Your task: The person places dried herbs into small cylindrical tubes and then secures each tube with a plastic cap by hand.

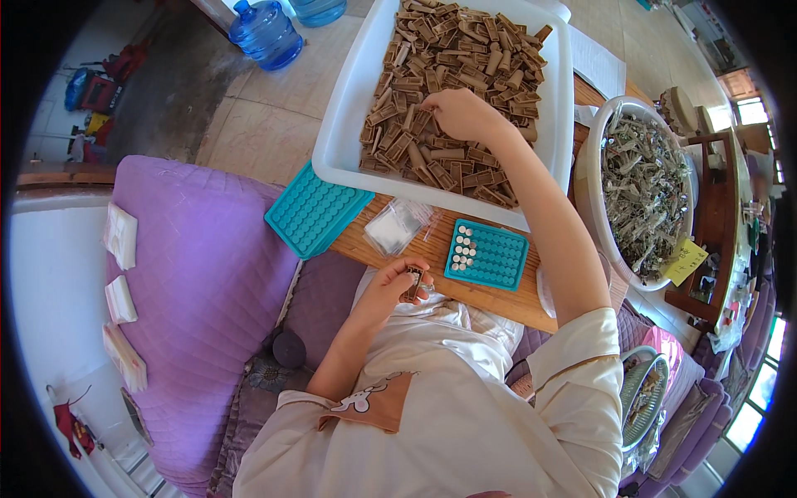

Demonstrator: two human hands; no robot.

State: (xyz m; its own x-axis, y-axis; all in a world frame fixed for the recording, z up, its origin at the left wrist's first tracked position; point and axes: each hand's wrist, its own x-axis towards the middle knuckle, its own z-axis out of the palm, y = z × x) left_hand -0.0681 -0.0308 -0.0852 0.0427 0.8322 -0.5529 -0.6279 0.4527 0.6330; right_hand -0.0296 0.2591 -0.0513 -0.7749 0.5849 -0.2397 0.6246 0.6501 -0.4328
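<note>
Head view: left hand (pixel 390 286) grips brown tubes (pixel 413 282); right hand (pixel 461 112) pinches ribbed cardboard rolls (pixel 452 91) in white tray (pixel 349 124).

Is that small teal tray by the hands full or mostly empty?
Mostly empty: the small teal tray has white pieces only in its left holes.

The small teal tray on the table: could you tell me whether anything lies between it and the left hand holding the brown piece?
Nothing visible does. The left hand holds the brown piece just left of the small teal tray, with only bare wooden table between.
</note>
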